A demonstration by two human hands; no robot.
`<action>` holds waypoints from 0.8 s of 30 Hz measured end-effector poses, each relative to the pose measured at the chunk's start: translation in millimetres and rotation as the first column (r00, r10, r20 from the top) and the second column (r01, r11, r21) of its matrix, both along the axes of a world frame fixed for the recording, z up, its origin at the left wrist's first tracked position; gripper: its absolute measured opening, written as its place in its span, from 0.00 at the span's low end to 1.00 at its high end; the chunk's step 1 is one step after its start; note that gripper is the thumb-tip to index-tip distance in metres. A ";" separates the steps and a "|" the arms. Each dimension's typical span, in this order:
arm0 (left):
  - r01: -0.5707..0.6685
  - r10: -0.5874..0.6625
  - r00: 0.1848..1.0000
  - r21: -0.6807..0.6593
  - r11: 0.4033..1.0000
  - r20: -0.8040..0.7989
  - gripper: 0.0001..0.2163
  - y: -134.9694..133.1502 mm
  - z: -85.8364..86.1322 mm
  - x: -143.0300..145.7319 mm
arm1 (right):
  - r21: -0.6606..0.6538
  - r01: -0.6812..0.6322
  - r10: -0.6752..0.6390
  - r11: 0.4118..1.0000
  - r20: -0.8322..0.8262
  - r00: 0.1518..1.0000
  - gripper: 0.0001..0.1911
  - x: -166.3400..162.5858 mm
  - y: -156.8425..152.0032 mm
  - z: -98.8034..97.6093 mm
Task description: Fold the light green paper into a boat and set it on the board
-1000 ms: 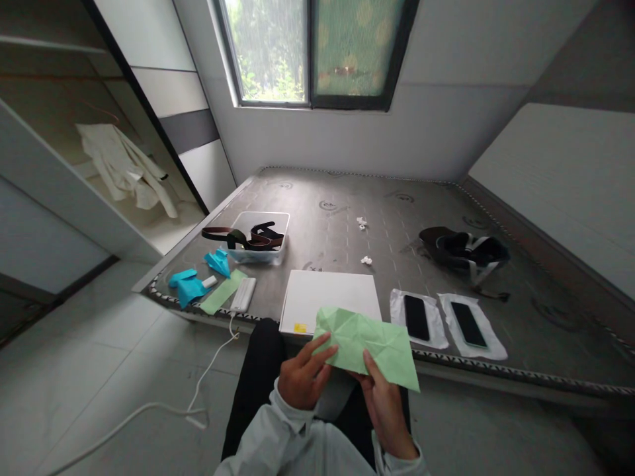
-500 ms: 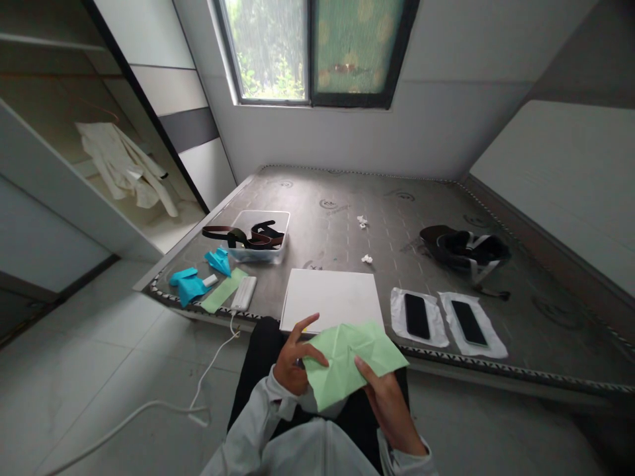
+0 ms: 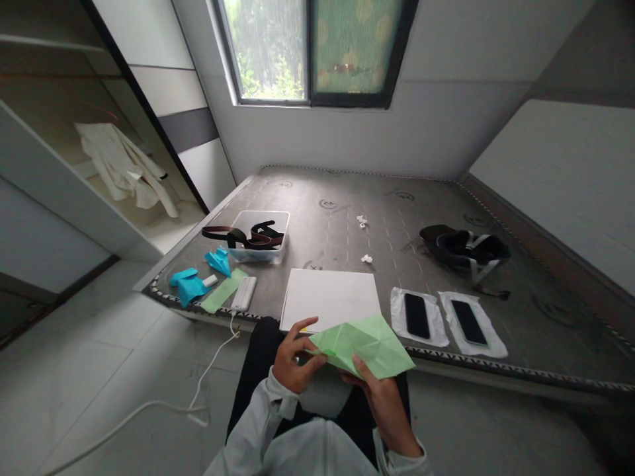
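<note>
Above the lap, creased green paper sheet [image 3: 364, 344], left hand [image 3: 292, 360] grip pinching its edge, right hand [image 3: 380, 393] grip holding beneath.

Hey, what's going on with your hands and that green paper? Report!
Left hand and right hand both gripping creased green paper, above lap. Nothing in the way.

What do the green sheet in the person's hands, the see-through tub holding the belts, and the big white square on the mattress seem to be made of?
Green sheet: thin matte paper; sharp creases stay in it.
Tub: probably clear plastic; the belts show through its glossy wall.
White square: looks like stiff card or a board, flat and matte; which one cannot be told.
</note>
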State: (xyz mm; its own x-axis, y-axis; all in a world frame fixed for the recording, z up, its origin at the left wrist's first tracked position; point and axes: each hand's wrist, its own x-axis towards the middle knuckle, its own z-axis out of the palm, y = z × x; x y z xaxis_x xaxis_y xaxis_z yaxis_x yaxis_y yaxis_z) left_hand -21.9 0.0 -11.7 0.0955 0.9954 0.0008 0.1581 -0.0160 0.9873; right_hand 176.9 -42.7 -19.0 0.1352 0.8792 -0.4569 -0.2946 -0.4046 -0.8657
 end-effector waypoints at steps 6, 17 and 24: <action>-0.163 0.250 0.957 -0.438 0.884 0.150 0.27 -2.7 13.0 22.0 | 0.012 -0.028 0.028 1.000 -0.054 0.998 0.37 -1.8 -0.5 0.4; 0.074 -0.009 0.990 -0.469 0.880 0.141 0.28 0.5 14.3 14.6 | 0.118 -0.059 0.013 0.991 0.357 0.934 0.33 2.1 5.4 0.4; 0.019 0.116 0.975 -0.594 0.804 0.188 0.41 3.4 12.1 11.1 | 0.477 0.035 -0.319 0.878 0.528 0.787 0.54 5.2 5.7 2.2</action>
State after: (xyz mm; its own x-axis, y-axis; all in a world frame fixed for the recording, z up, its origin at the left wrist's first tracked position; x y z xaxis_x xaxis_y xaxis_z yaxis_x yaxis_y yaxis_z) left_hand -10.8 3.4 0.4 0.1118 0.8120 -0.5729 -0.0631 0.5812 0.8113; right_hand 182.1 -37.0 -16.8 0.4188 0.8920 0.1701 0.2868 0.0479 -0.9568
